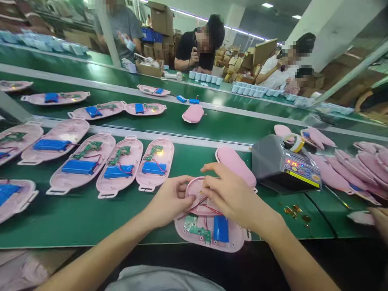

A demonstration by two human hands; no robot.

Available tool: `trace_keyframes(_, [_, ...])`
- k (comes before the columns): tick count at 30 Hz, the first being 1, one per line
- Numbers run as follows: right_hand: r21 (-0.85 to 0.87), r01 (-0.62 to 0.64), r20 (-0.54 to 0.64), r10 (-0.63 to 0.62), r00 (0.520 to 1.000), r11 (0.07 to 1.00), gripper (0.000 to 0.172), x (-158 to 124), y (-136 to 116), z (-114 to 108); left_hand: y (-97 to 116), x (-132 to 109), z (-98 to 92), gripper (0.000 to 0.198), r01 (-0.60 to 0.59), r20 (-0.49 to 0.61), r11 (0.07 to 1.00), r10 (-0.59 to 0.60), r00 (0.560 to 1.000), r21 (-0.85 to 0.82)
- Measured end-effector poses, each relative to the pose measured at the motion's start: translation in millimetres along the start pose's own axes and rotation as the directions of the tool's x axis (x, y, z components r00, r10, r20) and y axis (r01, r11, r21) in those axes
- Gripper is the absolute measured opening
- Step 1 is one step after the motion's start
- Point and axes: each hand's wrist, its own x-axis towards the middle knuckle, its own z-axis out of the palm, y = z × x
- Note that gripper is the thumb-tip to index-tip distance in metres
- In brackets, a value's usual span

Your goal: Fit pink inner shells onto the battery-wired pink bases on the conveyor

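Note:
My left hand [169,201] and my right hand [232,193] both grip the rim of a small rounded pink plastic part [194,190], with thin red wires [197,206] running beneath it. Those wires lead down to an open pink plastic casing [233,242] on the green belt, which holds a green circuit board [195,228] and a blue battery [221,228]. Just beyond my right fingers lies a closed pink cover [238,166]. Further left stand several open casings with boards and batteries, such as one [154,163] nearest my left hand.
A grey electronic tape dispenser [285,167] with a tape roll [294,142] stands right of my hands. Beyond it lies a heap of pink covers [360,171]. Gold scraps [294,211] sit on the belt. A co-worker's hand [379,221] enters at the right edge. More belts, people and cardboard boxes lie beyond.

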Motion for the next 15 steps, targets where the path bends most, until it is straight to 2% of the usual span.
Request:
trace_keyframes(3, [-0.095, 0.022, 0.056, -0.017, 0.998, 0.995, 0.017, 8.9, 4.0, 6.2, -6.7, 0.5, -2.8, 0.041, -0.031, -0.008, 0.999, 0.03, 1.0, -0.033])
trace_keyframes(7, [-0.219, 0.1, 0.0, -0.102, 0.995, 0.971, 0.019, 16.0, 3.7, 15.6, -12.5, 0.5, -5.3, 0.04, -0.09, 0.007, 0.993, 0.09, 0.996, -0.074])
trace_keyframes(9, [-0.251, 0.095, -0.019, -0.103, 0.995, 0.963, 0.017, 19.4, 1.5, 19.5, -14.8, 0.6, -5.2, 0.041, -0.12, 0.011, 0.99, 0.122, 0.993, -0.076])
trace_keyframes(11, [-0.255, 0.006, -0.041, -0.017, 0.999, 0.967, 0.015, 23.7, 0.5, 20.6, -17.3, 0.6, -4.7, 0.041, -0.129, -0.009, 0.989, 0.129, 0.992, -0.067])
trace_keyframes(12, [-0.25, -0.085, -0.065, 0.071, 0.995, 0.965, 0.016, 26.2, 1.4, 19.5, -18.6, 0.4, -4.6, 0.04, -0.128, -0.026, 0.99, 0.126, 0.992, -0.061])
trace_keyframes(14, [-0.196, -0.296, -0.106, 0.279, 0.954, 0.935, 0.026, 30.4, 7.1, 13.6, -21.0, -0.7, -5.1, 0.038, -0.123, -0.06, 0.991, 0.121, 0.991, -0.043])
trace_keyframes(15, [-0.138, -0.367, -0.087, 0.358, 0.93, 0.92, 0.03, 31.8, 11.6, 9.2, -21.7, -1.7, -5.9, 0.038, -0.126, -0.078, 0.992, 0.124, 0.989, -0.025])
